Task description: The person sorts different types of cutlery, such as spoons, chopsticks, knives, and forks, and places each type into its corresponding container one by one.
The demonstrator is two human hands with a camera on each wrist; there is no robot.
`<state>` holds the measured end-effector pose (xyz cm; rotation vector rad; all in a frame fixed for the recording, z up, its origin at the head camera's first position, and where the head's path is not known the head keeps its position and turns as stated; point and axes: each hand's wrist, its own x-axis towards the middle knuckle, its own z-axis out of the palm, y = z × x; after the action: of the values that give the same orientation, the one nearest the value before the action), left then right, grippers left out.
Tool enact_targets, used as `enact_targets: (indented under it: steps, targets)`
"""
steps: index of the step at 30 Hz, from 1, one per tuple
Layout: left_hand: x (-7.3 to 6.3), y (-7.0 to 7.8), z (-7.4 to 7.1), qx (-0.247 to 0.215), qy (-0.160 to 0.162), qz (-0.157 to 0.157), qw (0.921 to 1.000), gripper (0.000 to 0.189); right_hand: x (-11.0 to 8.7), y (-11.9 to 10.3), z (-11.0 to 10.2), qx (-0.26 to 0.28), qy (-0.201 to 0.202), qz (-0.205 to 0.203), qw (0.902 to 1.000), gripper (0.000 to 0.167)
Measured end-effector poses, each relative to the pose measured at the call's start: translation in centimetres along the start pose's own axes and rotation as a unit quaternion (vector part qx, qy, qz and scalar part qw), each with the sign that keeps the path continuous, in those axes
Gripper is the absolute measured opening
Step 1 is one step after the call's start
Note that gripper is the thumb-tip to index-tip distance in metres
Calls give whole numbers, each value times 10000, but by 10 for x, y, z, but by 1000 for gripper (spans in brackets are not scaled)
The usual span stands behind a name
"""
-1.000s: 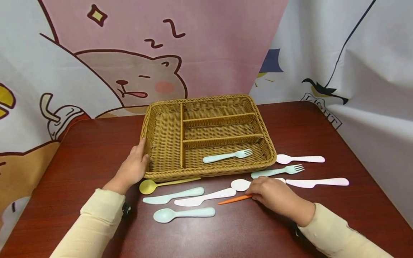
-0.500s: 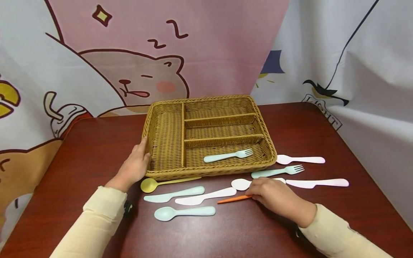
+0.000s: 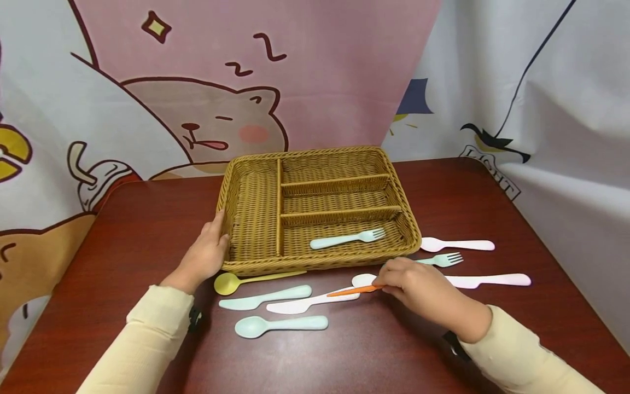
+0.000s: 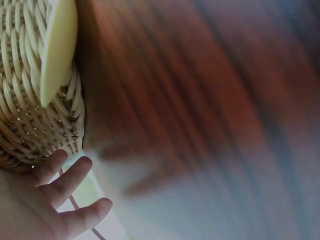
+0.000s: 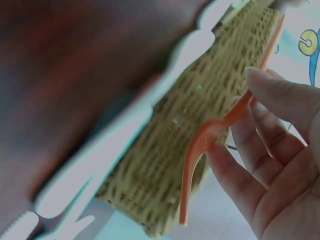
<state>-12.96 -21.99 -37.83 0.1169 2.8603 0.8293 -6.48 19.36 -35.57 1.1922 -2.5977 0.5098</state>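
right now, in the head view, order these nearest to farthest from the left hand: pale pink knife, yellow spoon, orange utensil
1. Yellow spoon: beside the near left corner of the basket.
2. Orange utensil: mid-table, held in the right hand.
3. Pale pink knife: far right, beyond the right hand.

Your utensil (image 3: 351, 290) is orange, your sleeves (image 3: 152, 323) cream, your basket (image 3: 320, 262) golden-brown in a weave pattern, your table (image 3: 143, 230) reddish-brown; you see mint forks (image 3: 346, 238), a yellow spoon (image 3: 241, 281), a white knife (image 3: 310, 302) and pink-and-white cloth (image 3: 339, 82) with a cartoon animal (image 3: 221, 104).
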Motion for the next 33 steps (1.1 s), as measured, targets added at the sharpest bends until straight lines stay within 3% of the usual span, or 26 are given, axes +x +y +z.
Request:
enact_targets:
  steps: [16, 33]
  targets:
    - [0, -1, 1, 31, 4, 24, 10000, 60, 33, 12, -26, -126, 205, 102, 9997, 26]
    - [0, -2, 1, 0, 2, 2, 10000, 60, 71, 33, -22, -42, -493, 693, 9964, 21]
